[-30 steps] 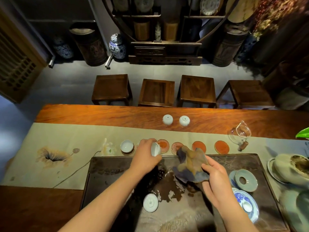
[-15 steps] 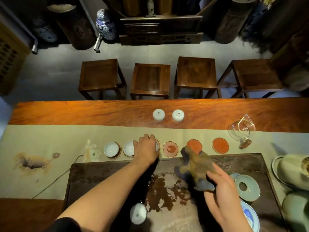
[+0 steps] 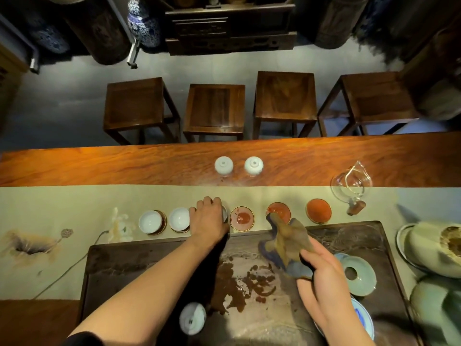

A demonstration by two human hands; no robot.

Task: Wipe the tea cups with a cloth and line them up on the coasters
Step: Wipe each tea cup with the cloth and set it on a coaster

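My left hand (image 3: 208, 217) lies over a white tea cup (image 3: 225, 213) on the third coaster of the row, fingers still on it; only the cup's right rim shows. Two white cups (image 3: 149, 221) (image 3: 180, 218) stand upright on the coasters to its left. Three red coasters (image 3: 242, 218) (image 3: 280, 211) (image 3: 318, 211) to its right are bare. My right hand (image 3: 321, 280) grips a crumpled brown-blue cloth (image 3: 287, 243) above the dark tea tray (image 3: 139, 260). An upturned cup (image 3: 192, 318) rests on the tray near me. Two more upturned cups (image 3: 223, 165) (image 3: 253, 165) stand on the wooden table behind.
A glass pitcher (image 3: 350, 186) stands at the right behind the coasters. A celadon lid rest (image 3: 358, 274) and a blue-white dish (image 3: 364, 318) sit on the tray's right side, with green-glazed vessels (image 3: 434, 248) beyond it. Brown stains (image 3: 239, 283) mark the tray. Several stools (image 3: 214, 109) line the table's far side.
My left hand carried the cup from above the tray forward and set it down on the third coaster. The right hand with the cloth stayed over the tray. The view tilted down.
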